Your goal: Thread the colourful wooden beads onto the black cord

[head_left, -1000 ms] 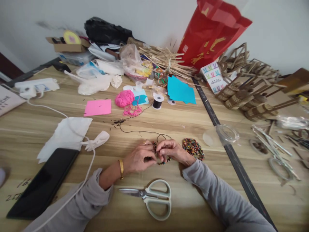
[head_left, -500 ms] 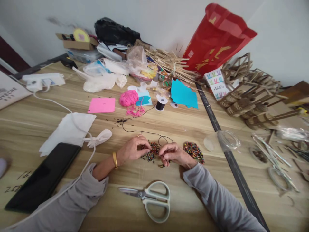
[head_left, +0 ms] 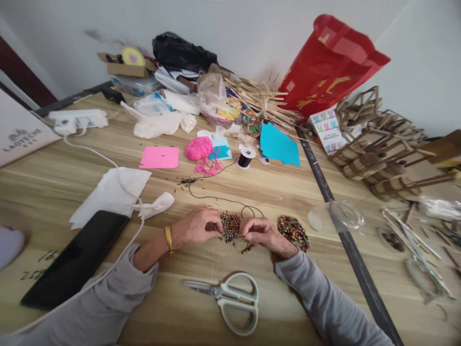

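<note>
Small multicoloured beads (head_left: 230, 223) lie in a loose pile between my hands. My left hand (head_left: 196, 226) is at the pile's left edge, thumb and forefinger brought together; anything in that pinch is too small to make out. On the other side, my right hand (head_left: 262, 233) pinches a thin black cord, mostly hidden by the fingers. A short row of strung beads (head_left: 247, 248) hangs or lies just below it. The black cord (head_left: 212, 197) loops across the table behind my hands towards a spool (head_left: 246, 157). Beside my right wrist is a heap of bead strings (head_left: 293, 233).
Scissors (head_left: 230, 295) lie in front of my hands. To the left are a black phone-like slab (head_left: 77, 259), white tissue (head_left: 111, 194) and a white cable (head_left: 139, 226). Pink yarn (head_left: 199, 148), a pink paper (head_left: 159, 157) and blue sheets (head_left: 279, 144) lie farther back. Small woven baskets (head_left: 378, 168) stand right.
My left hand has drawn slightly left and down, uncovering more of the bead pile. My right hand has turned a little, and more strung beads show below it. The whole view has shifted slightly.
</note>
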`<action>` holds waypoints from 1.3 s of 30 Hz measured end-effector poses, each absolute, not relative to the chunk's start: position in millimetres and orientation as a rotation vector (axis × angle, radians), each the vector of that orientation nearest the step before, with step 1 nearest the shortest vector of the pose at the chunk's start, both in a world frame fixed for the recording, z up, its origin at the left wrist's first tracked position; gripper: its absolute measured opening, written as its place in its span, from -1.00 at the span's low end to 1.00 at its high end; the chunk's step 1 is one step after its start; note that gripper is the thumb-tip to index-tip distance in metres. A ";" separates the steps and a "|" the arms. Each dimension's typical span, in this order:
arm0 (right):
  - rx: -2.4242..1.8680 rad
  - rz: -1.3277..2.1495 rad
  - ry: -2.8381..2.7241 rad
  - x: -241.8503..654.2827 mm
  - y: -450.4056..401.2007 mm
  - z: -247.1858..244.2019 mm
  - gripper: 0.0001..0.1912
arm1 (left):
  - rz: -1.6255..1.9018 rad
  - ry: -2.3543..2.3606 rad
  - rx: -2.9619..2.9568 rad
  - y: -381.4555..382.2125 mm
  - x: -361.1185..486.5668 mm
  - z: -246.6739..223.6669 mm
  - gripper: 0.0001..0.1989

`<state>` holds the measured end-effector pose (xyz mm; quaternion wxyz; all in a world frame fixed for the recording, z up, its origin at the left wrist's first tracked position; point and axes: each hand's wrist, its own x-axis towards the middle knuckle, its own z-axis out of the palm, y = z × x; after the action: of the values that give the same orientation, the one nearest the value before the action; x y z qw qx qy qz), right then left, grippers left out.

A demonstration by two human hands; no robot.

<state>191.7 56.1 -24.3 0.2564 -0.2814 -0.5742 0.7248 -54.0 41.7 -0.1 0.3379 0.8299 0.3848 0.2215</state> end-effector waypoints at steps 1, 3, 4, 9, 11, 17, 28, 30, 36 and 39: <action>-0.784 1.967 -1.578 192.3 56.2 -24.7 -0.81 | 0.553 0.998 2.170 42.1 -55.6 0.4 -0.95; -0.815 1.980 -1.602 193.3 56.8 -25.7 -0.79 | 0.505 0.998 2.181 42.7 -58.1 0.9 -0.95; -0.820 1.987 -1.603 193.5 57.2 -26.2 -0.78 | 0.482 1.002 2.185 42.8 -58.9 0.9 -0.95; -0.820 2.056 -1.561 192.5 58.7 -25.4 -0.76 | 0.400 1.041 2.197 42.6 -58.4 0.0 -0.90; -0.830 2.100 -1.542 191.7 59.1 -24.2 -0.74 | 0.385 1.060 2.205 42.5 -57.5 -0.8 -0.90; -0.882 2.165 -1.515 190.3 60.4 -21.9 -0.70 | 0.432 1.052 2.266 42.9 -55.7 -6.1 -0.89; -0.872 2.141 -1.536 188.0 58.7 -26.0 -0.71 | 0.580 1.056 2.264 42.0 -50.6 -9.8 -0.88; -0.869 2.133 -1.540 187.8 58.9 -26.5 -0.70 | 0.575 1.052 2.269 42.5 -51.5 -10.8 -0.88; -0.871 2.105 -1.555 186.9 59.2 -27.0 -0.72 | 0.568 1.012 2.299 43.5 -53.5 -12.5 -0.88; -0.878 2.096 -1.560 185.9 59.1 -25.5 -0.71 | 0.577 0.993 2.319 43.6 -53.8 -13.9 -0.88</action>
<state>185.9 59.1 -25.5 0.1912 -0.3128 -0.5555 0.7463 -53.8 43.6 -13.9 0.2733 0.8621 0.3689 0.2146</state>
